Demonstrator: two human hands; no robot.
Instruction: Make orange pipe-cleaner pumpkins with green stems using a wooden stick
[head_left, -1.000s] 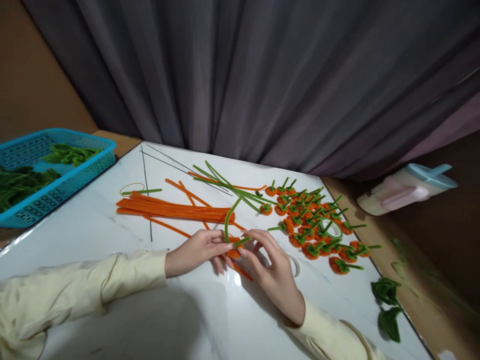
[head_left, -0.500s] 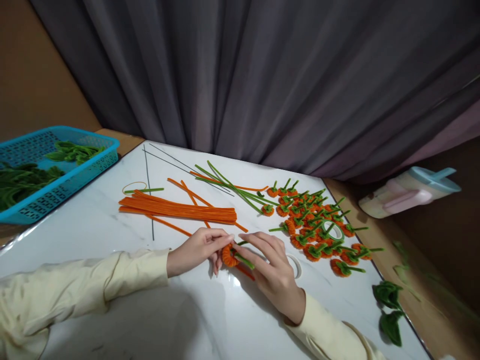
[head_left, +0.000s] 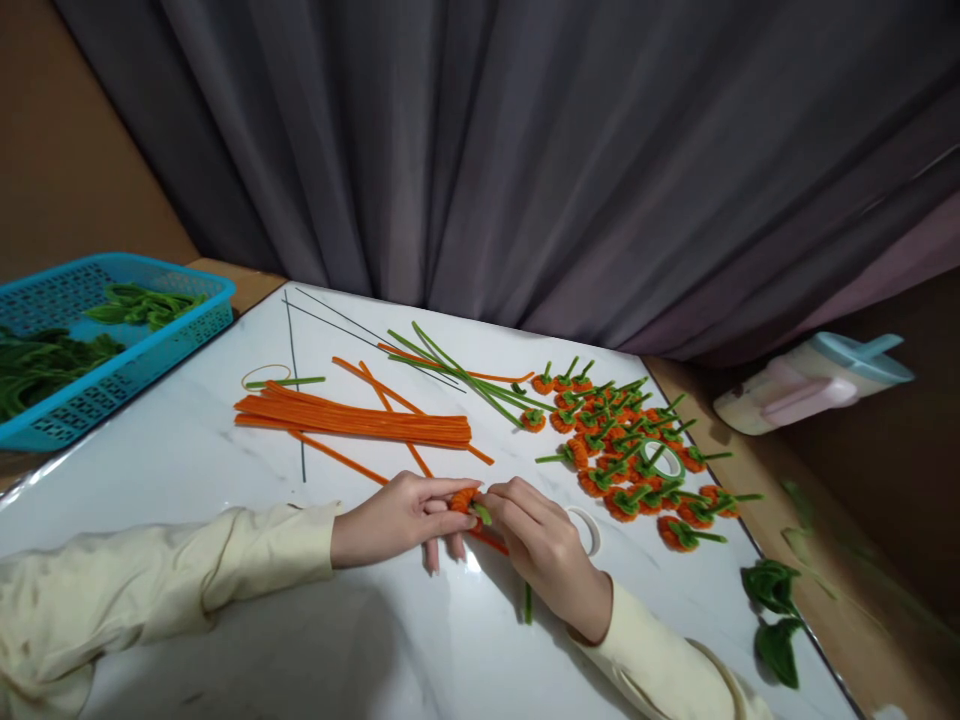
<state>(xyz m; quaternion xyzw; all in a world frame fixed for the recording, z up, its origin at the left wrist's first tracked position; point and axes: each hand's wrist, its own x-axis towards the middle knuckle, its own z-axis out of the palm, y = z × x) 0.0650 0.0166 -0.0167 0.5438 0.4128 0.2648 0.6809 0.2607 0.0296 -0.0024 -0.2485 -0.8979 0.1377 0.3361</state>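
Low in the middle, my left hand (head_left: 405,515) pinches a small coiled orange pipe-cleaner ball (head_left: 463,499) between thumb and fingers. A short green pipe-cleaner tip (head_left: 484,514) pokes out of the ball's right side. My right hand (head_left: 536,535) is closed against that side, its fingertips at the green pipe cleaner. Below its palm a length of green pipe cleaner (head_left: 528,605) sticks out. How the fingertips grip is partly hidden. An orange strip (head_left: 489,542) lies beneath the hands.
Behind my hands lie a bundle of orange pipe cleaners (head_left: 360,420), green pipe cleaners (head_left: 450,360) and thin dark wires (head_left: 295,350). Several finished orange balls with green stems (head_left: 615,430) and tape rolls (head_left: 587,530) lie right. A blue basket (head_left: 150,335) stands left, a lidded cup (head_left: 810,385) right.
The orange ball has turned in my left hand. My right fingers, spread before, have closed in beside it, and a green end now shows under my right palm.
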